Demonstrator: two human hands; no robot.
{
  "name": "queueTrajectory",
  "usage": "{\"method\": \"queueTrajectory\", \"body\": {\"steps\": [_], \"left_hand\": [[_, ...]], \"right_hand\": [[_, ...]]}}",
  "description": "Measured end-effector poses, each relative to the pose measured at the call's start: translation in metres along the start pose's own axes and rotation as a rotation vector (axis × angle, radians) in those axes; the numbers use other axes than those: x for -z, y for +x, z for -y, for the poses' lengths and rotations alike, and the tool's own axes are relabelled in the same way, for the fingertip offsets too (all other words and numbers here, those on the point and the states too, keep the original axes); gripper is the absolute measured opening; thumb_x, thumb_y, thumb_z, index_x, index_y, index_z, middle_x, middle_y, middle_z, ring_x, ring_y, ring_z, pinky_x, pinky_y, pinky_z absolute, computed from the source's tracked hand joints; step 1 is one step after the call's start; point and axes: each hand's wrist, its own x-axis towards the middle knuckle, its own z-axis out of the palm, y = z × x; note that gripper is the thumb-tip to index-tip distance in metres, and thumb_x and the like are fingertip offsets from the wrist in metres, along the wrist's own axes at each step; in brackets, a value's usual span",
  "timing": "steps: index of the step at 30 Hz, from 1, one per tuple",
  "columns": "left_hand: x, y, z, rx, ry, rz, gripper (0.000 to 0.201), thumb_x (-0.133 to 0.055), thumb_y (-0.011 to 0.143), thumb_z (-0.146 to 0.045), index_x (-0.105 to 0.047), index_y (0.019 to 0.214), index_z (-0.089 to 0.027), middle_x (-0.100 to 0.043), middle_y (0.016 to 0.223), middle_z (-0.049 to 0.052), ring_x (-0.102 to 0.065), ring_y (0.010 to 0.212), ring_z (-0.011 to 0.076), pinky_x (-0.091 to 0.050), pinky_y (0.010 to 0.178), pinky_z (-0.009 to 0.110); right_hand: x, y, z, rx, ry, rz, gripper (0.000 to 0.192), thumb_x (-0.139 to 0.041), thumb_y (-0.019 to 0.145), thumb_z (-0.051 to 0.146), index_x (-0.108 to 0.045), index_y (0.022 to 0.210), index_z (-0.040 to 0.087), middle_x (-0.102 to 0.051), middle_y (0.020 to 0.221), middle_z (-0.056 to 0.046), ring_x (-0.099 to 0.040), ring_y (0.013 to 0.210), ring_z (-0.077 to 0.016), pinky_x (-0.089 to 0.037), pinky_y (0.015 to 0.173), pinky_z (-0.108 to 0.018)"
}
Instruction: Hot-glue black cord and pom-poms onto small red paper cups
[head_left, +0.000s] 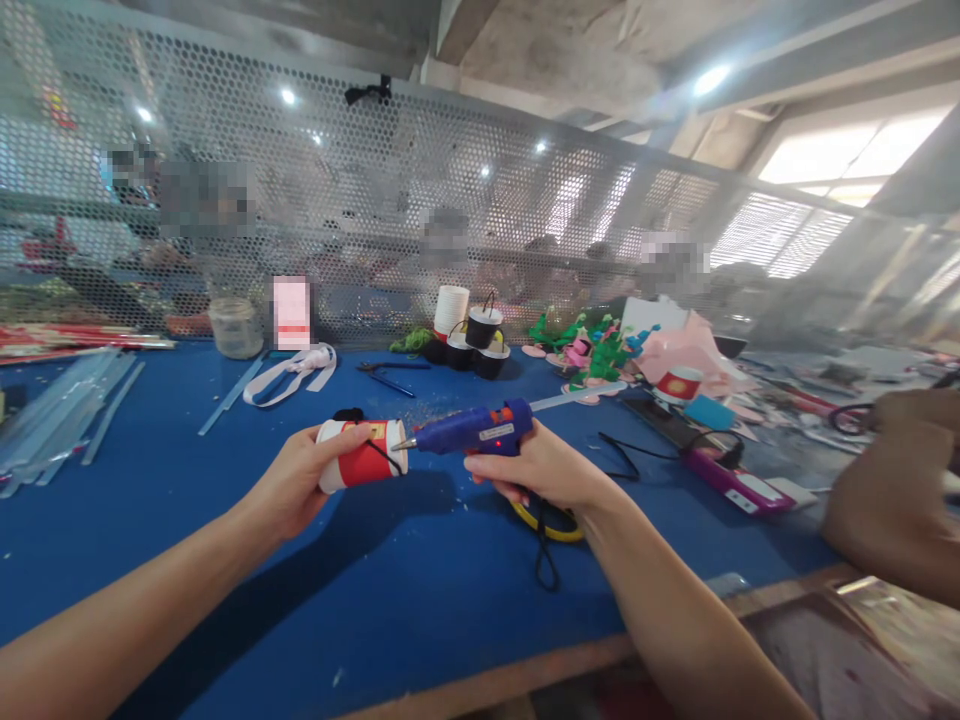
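My left hand is closed around a red and white paper cup, held on its side above the blue table. A black cord runs across the cup's side. In my right hand is a blue hot glue gun, its small red light lit and a clear glue stick poking out of its back. The metal nozzle points left, at or very near the cup's rim; whether it touches, I cannot tell. Below my right hand lie a yellow ring and a black cord loop.
Glue sticks lie at left, near a white ribbon and pliers. Stacked cups and green craft plants stand at the back before a perforated metal screen. A purple power strip and another person's arm are at right.
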Motion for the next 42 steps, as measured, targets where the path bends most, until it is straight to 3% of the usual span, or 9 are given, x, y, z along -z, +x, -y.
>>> {"method": "queueTrajectory", "body": {"steps": [6,11,17,20,23,29,36,42], "left_hand": [[-0.0009,-0.0010,-0.0002,-0.004,-0.007,-0.009,0.019,-0.073,0.059,-0.025,-0.067,0.071,-0.010,-0.069,0.064,0.004,-0.060,0.053,0.0094,-0.046,0.052,0.015],[-0.0015,-0.0016,-0.0012,-0.031,0.015,-0.041,0.020,-0.073,0.059,-0.025,-0.066,0.071,-0.010,-0.068,0.062,0.004,-0.058,0.050,0.0090,-0.044,0.048,0.016],[-0.0034,-0.0034,-0.0026,-0.046,0.030,-0.058,0.018,-0.074,0.057,-0.023,-0.065,0.067,-0.011,-0.067,0.060,0.004,-0.058,0.049,0.0097,-0.045,0.048,0.016],[-0.0049,-0.0042,-0.0034,-0.048,0.015,-0.065,0.014,-0.073,0.057,-0.021,-0.065,0.063,-0.012,-0.066,0.057,0.002,-0.059,0.049,0.0100,-0.046,0.047,0.017],[-0.0056,-0.0044,-0.0032,-0.053,0.000,-0.072,0.013,-0.073,0.058,-0.019,-0.065,0.064,-0.012,-0.067,0.058,0.002,-0.060,0.050,0.0101,-0.048,0.049,0.017],[-0.0042,-0.0037,-0.0004,-0.079,0.035,-0.065,0.018,-0.074,0.057,-0.023,-0.065,0.069,-0.012,-0.069,0.064,0.004,-0.061,0.052,0.0116,-0.049,0.051,0.019],[-0.0046,-0.0042,-0.0007,-0.100,0.043,-0.070,0.020,-0.074,0.056,-0.024,-0.064,0.069,-0.012,-0.068,0.062,0.004,-0.061,0.051,0.0124,-0.048,0.049,0.020],[-0.0050,-0.0051,0.0002,-0.106,0.050,-0.061,0.021,-0.074,0.057,-0.023,-0.066,0.072,-0.012,-0.069,0.065,0.003,-0.061,0.053,0.0105,-0.049,0.051,0.018]], "right_hand": [[0.0004,0.0018,-0.0029,0.006,0.002,-0.076,0.026,-0.058,0.071,0.036,-0.053,0.061,0.013,-0.046,0.044,0.005,-0.038,0.032,-0.0029,-0.031,0.030,-0.015],[0.0011,-0.0003,0.0004,-0.002,-0.010,-0.002,0.023,-0.059,0.071,0.032,-0.051,0.060,0.014,-0.047,0.044,0.005,-0.037,0.031,-0.0024,-0.031,0.030,-0.015],[0.0011,0.0013,-0.0022,0.001,0.001,-0.112,0.024,-0.059,0.071,0.036,-0.053,0.064,0.014,-0.051,0.051,0.003,-0.039,0.033,-0.0023,-0.031,0.030,-0.016],[0.0016,0.0007,-0.0026,0.003,0.006,-0.073,0.023,-0.060,0.070,0.035,-0.052,0.066,0.014,-0.050,0.051,0.004,-0.039,0.033,-0.0023,-0.030,0.029,-0.015],[0.0017,-0.0002,-0.0016,0.003,0.010,-0.025,0.022,-0.060,0.070,0.033,-0.051,0.064,0.014,-0.050,0.049,0.004,-0.038,0.032,-0.0019,-0.031,0.029,-0.015],[0.0004,0.0016,-0.0016,-0.025,0.010,-0.117,0.025,-0.060,0.069,0.037,-0.052,0.066,0.013,-0.049,0.050,0.004,-0.039,0.033,-0.0025,-0.031,0.029,-0.015],[0.0024,-0.0008,-0.0007,-0.020,0.021,-0.053,0.023,-0.061,0.068,0.035,-0.052,0.067,0.014,-0.050,0.051,0.004,-0.038,0.033,-0.0023,-0.030,0.029,-0.015],[0.0021,0.0024,-0.0034,-0.020,0.054,-0.108,0.029,-0.059,0.070,0.038,-0.050,0.058,0.014,-0.044,0.042,0.005,-0.037,0.031,-0.0024,-0.029,0.030,-0.015]]}}
